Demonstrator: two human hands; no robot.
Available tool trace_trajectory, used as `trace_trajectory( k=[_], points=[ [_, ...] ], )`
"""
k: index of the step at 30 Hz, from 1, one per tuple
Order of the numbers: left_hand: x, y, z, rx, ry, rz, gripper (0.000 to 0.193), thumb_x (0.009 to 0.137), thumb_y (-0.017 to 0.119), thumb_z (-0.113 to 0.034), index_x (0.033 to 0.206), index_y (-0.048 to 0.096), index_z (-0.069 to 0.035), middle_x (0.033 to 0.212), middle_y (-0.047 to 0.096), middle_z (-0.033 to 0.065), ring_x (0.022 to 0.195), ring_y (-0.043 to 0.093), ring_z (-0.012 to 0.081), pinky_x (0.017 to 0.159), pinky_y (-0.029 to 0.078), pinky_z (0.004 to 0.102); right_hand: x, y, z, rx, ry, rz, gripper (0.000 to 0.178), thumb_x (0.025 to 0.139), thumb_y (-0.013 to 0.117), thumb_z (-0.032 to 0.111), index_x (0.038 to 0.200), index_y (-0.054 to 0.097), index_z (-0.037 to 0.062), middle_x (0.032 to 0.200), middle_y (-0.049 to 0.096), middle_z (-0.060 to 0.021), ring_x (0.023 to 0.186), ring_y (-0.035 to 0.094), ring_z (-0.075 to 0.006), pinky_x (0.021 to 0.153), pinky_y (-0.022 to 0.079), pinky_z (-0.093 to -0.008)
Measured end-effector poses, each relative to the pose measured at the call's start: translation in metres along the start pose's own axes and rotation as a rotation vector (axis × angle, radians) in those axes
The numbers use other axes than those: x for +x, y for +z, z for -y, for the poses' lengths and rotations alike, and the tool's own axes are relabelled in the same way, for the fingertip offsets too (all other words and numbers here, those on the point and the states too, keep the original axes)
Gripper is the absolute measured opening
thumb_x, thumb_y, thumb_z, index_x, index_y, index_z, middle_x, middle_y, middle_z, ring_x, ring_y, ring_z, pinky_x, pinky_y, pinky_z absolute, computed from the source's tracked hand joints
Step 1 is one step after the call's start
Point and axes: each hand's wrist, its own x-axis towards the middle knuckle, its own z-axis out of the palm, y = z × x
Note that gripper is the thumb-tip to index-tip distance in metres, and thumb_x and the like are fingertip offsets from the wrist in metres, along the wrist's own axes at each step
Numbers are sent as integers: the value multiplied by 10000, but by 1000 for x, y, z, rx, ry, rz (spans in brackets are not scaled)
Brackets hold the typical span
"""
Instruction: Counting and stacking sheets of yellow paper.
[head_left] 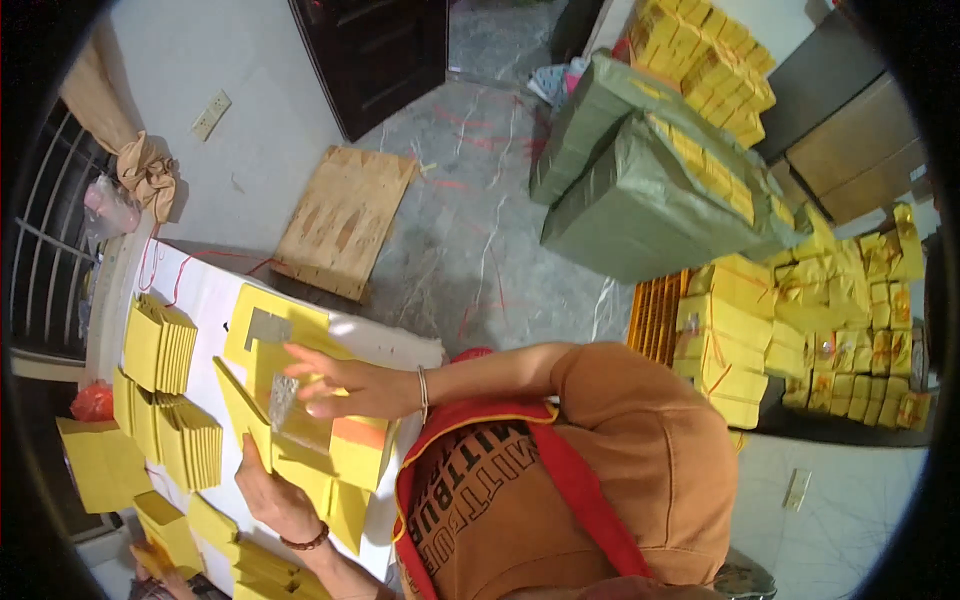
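Note:
My left hand [283, 503], with a dark beaded bracelet, is closed on the lower edge of a yellow folded card [238, 398], which stands tilted above the table. My right hand [368, 388], wearing a silver bangle, hovers beside it with fingers apart. Just by its fingertips is a shiny silver-grey patch [283, 400]; whether they touch cannot be made out. Beyond lies a yellow sheet [262, 305] bearing a grey rectangle [268, 329]. Under my right wrist are more yellow pieces and an orange patch [360, 432].
Stacks of yellow folded cards [160, 345] line the white table [400, 345]. Another person's hand [165, 575] holds a yellow piece at lower left. A wooden board [345, 220], large green-wrapped bundles [640, 200] and yellow packets [725, 340] on an orange crate [655, 315] stand around.

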Motion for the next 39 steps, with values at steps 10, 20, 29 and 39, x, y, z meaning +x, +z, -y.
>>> trace_trajectory(
  k=[10,20,29,39],
  points=[
    [-64,-44,25,-440,-419,104,269,900,456,-21,1126,499,118,1102,569,182,918,575,208,789,479,326,13,19,-16,505,335,58,822,861,382,583,1426,14,112,1356,304,-223,1100,499,-364,899,424,-435],
    [-126,-66,13,-882,-1030,664,226,807,664,-235,788,535,-50,589,389,-42,549,328,103,499,300,281,26,13,-27,380,405,22,702,889,485,401,1411,113,114,1274,403,-140,1073,520,-250,879,422,-328],
    [-232,-1,50,-879,-849,898,344,933,450,-234,1080,534,65,1028,605,161,881,600,269,799,472,361,38,6,-51,442,268,87,168,937,384,160,1082,441,96,768,465,18,684,501,-121,556,441,-235],
    [-250,31,72,-1102,-1230,764,303,805,639,-147,1068,592,-4,911,630,19,829,558,93,728,447,245,42,-2,-17,286,356,84,378,937,436,198,1270,408,22,1161,535,-132,1037,557,-236,852,468,-339]
  ],
)
